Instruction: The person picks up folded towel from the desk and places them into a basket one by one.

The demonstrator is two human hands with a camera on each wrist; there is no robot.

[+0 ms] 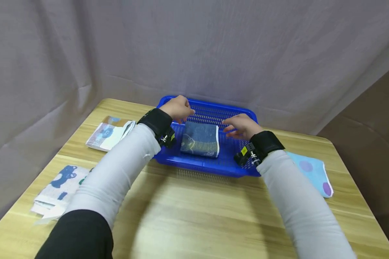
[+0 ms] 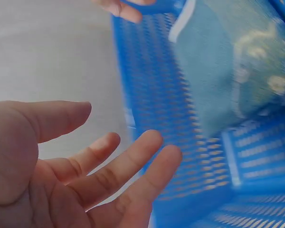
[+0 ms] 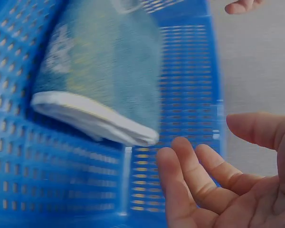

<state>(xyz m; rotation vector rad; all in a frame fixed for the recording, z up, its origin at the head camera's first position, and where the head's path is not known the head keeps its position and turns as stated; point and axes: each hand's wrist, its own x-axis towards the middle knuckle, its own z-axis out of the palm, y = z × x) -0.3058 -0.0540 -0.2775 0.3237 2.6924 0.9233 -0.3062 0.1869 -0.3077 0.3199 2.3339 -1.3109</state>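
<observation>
A folded dark blue towel [image 1: 201,139] with a yellowish patterned band and white edge lies inside the blue plastic basket [image 1: 210,168]. Above the basket's left part hovers my left hand [image 1: 178,108], fingers loosely bent and holding nothing. My right hand [image 1: 241,126] is over the basket's right part, its fingers apart and nothing between them. Both wrist views show thumb and fingers spread: the left hand [image 2: 99,175] beside the basket wall, the right hand [image 3: 218,185] near the white edge of the towel [image 3: 133,71].
On the wooden table [image 1: 188,216], a folded towel with a brown part [image 1: 108,133] lies left of the basket. A white bear-patterned towel [image 1: 61,183] is nearer, partly behind the left sleeve. A light blue spotted towel [image 1: 312,172] lies at right. A grey curtain [image 1: 214,46] hangs behind.
</observation>
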